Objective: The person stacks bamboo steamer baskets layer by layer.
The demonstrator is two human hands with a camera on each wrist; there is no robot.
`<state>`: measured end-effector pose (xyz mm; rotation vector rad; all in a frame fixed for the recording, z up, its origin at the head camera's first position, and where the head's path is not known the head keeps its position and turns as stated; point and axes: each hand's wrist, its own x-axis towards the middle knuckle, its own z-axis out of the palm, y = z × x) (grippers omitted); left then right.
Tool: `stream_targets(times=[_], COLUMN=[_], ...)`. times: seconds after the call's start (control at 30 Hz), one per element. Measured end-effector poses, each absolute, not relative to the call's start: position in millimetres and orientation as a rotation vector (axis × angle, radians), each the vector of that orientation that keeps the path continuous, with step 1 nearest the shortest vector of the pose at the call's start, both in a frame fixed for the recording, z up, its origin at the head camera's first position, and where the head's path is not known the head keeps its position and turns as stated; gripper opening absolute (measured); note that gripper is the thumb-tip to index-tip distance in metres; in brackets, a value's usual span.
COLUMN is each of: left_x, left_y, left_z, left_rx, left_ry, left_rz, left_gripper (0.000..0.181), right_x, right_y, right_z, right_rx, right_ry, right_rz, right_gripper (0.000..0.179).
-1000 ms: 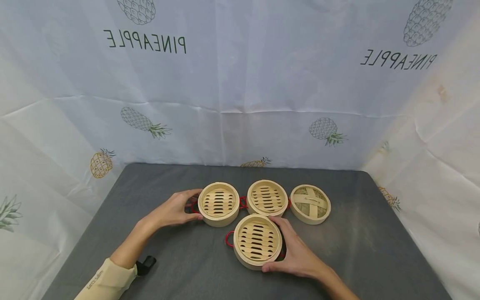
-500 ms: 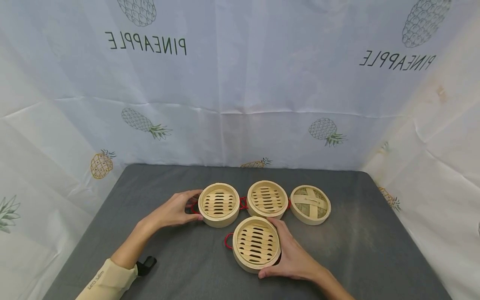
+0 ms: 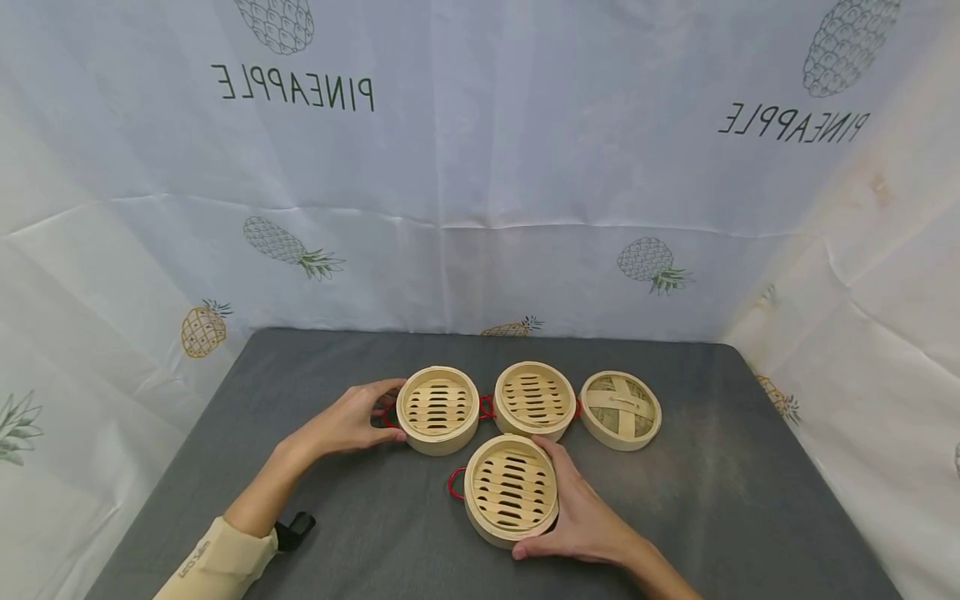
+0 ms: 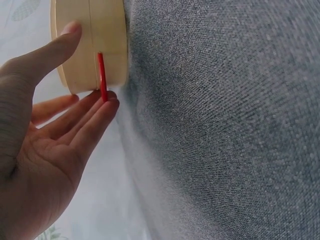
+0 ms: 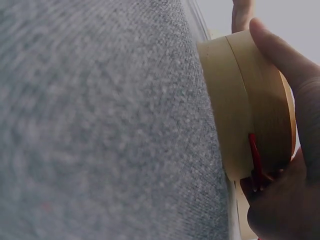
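Three round bamboo steamer baskets with slatted bottoms and red side handles are grouped on the dark cloth. My left hand (image 3: 348,421) holds the side of the back left basket (image 3: 437,404), thumb at the near wall and fingers round the far side. In the left wrist view its red handle (image 4: 103,75) sits between thumb and fingers. With thumb and fingers spread round its right side, my right hand (image 3: 576,510) grips the front basket (image 3: 512,487). The right wrist view has that basket's wall (image 5: 230,100) close against the cloth. Behind it stands a third basket (image 3: 534,397).
A woven bamboo lid (image 3: 622,410) lies right of the third basket. The grey table (image 3: 375,542) ends at a white pineapple-print curtain (image 3: 480,167) behind and at both sides. A black strap (image 3: 295,531) is at the left wrist.
The front basket has shifted slightly toward me and to the left, with my right hand round it. My left hand and the other baskets stay put.
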<state>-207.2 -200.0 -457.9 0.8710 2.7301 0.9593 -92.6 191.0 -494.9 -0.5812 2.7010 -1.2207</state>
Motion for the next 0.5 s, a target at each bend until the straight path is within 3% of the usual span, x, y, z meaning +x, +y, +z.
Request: stream_targets(times=[0.5], left_x=[-208.2], left_y=[-198.1], left_z=[-457.8], left_rx=[0.855], left_ry=[2.744], left_rz=[0.926], left_gripper=[0.086], right_x=[-95.7], right_y=[191.2], right_z=[-499.5], right_rx=[-0.715], right_ry=[2.719], right_rz=[-1.319], right_gripper=[0.128])
